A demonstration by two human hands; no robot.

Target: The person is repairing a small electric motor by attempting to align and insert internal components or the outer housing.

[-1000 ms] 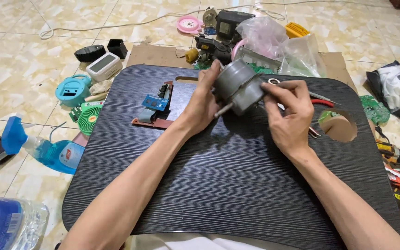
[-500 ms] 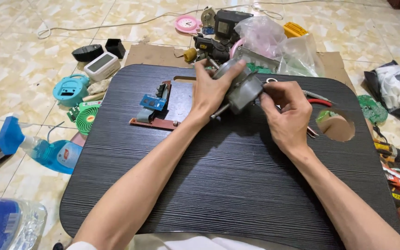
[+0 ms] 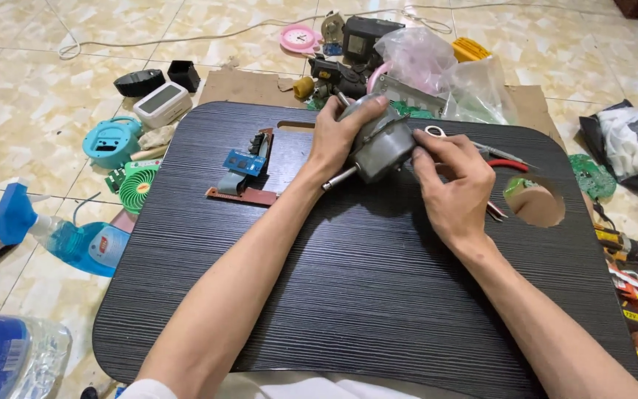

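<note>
A grey metal motor (image 3: 379,144) with a thin shaft sticking out toward me is held over the far part of a black lap table (image 3: 363,295). My left hand (image 3: 340,137) grips its left side with the fingers curled over the top. My right hand (image 3: 453,188) touches the motor's right side with the fingertips. Under my right hand lie red-handled pliers (image 3: 507,162). A circuit board with a blue module (image 3: 244,168) rests on the table left of my left hand.
A round hole (image 3: 534,203) opens at the table's right. On the tiled floor at the left lie a blue spray bottle (image 3: 68,240), a green fan grille (image 3: 136,188) and a teal clock (image 3: 111,140). Plastic bags (image 3: 444,74) and black parts crowd the far edge. Tools lie at the right.
Both hands have tilted and turned the motor slightly, its shaft now pointing down-left. The view has shifted a little.
</note>
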